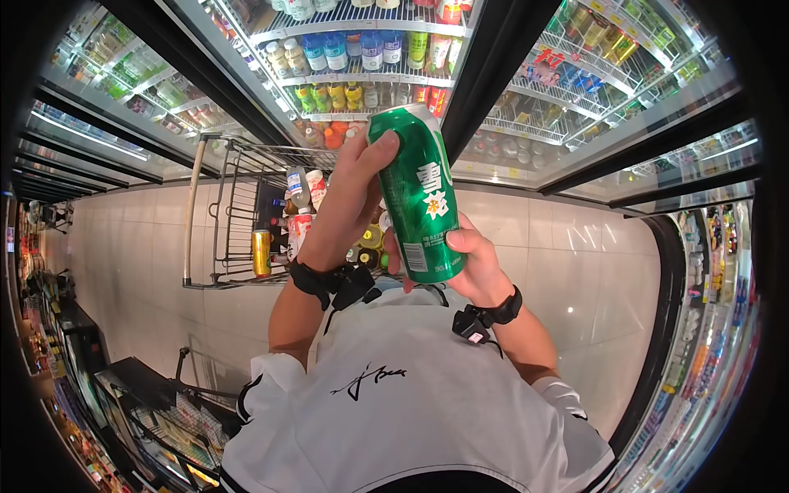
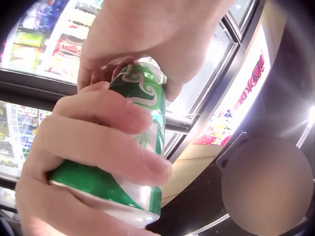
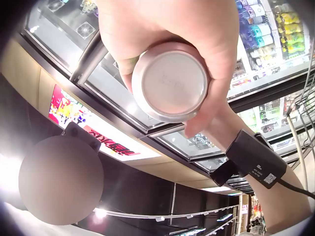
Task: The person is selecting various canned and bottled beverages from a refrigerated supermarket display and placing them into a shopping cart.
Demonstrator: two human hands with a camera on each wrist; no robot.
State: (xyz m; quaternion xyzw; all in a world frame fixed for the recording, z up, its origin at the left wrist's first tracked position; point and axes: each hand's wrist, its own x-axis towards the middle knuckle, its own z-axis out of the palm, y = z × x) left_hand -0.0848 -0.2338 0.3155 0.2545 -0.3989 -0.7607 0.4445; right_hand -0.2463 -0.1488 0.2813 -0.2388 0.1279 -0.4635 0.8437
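Near the shopping cart (image 1: 196, 205), gripping the green can (image 1: 421, 197), left hand (image 1: 353, 185) up high, right hand (image 1: 479, 261) down low (not in the cart yet, unlike those bottles (image 1: 297, 189)).

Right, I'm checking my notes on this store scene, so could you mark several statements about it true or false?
1. The left hand and the right hand both grip the tall green metal can. True.
2. The left hand holds the can's base end. False: it holds the top end, and the right hand holds the base end.
3. The wire shopping cart holds nothing. False: a gold can and several bottles are in it.
4. A black device is strapped to each wrist. True.
5. The shirt is solid red. False: it is mostly white.
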